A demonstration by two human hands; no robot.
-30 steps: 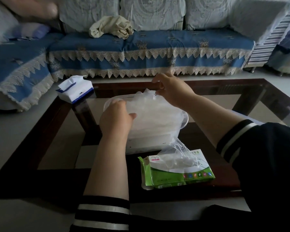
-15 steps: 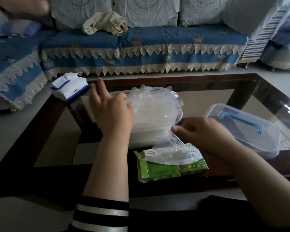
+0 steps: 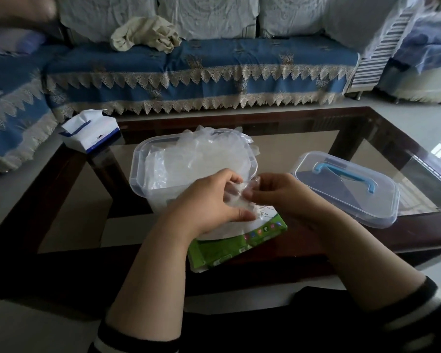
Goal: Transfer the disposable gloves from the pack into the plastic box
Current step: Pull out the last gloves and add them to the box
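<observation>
Both hands meet over the green glove pack [image 3: 229, 247], which lies on the near edge of the glass-topped coffee table [image 3: 382, 159], just in front of the clear plastic box [image 3: 148, 179]. The left hand [image 3: 209, 202] has its fingers curled and its thumb pressed down on a crumpled, transparent disposable glove [image 3: 236, 197] that rises from the top of the pack. The right hand [image 3: 283, 197] pinches the same glove from the other side, thumb and fingertips closed on the film. The 2 hands are almost touching, with the glove bunched between them.

The box stands open and is already heaped with loose gloves [image 3: 204, 151]; some spill over its far rim. Its lid [image 3: 346, 189], clear with a blue handle, lies flat on the glass to the right of the box, apart from it. A white and blue tissue pack [image 3: 91, 131] sits at the far left corner of the table. Behind the table runs a sofa [image 3: 214, 70] with a blue, lace-edged cover, and a cream cloth [image 3: 145, 34] lies crumpled on its seat.
</observation>
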